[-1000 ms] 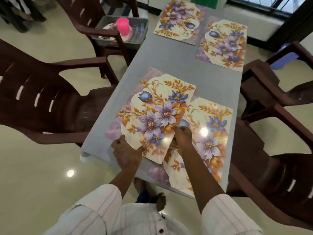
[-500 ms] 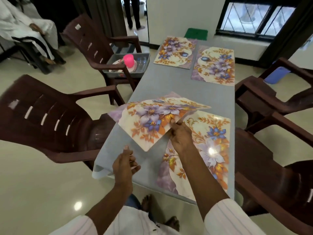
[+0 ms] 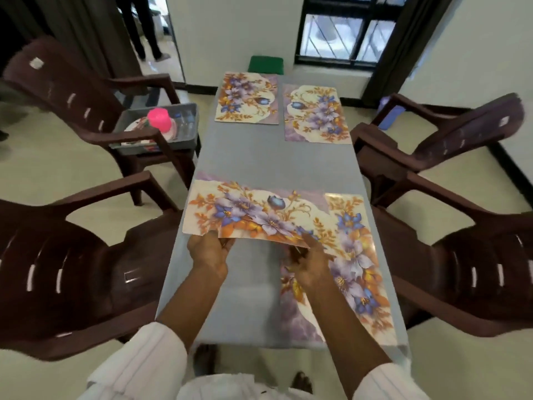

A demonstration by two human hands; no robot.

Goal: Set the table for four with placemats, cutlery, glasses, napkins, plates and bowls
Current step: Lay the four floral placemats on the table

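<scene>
A floral placemat (image 3: 248, 212) is lifted crosswise over the near half of the grey table (image 3: 277, 163), its near edge raised. My left hand (image 3: 209, 252) grips that edge at the left, and my right hand (image 3: 310, 262) pinches it at the right. Another floral placemat (image 3: 357, 269) lies flat on the near right of the table, partly under the lifted one. Two more floral placemats, one on the left (image 3: 248, 96) and one on the right (image 3: 315, 114), lie side by side at the far end.
Brown plastic armchairs stand on both sides: near left (image 3: 72, 269), far left (image 3: 86, 105), near right (image 3: 467, 269), far right (image 3: 447, 134). A grey bin (image 3: 184, 140) with a pink cup (image 3: 158, 118) and dishes sits on the far left chair. A green object (image 3: 265, 64) lies beyond the table.
The placemat was lifted off the near left of the table and turned crosswise. My left hand let go, then took its near edge again. The view tilted up.
</scene>
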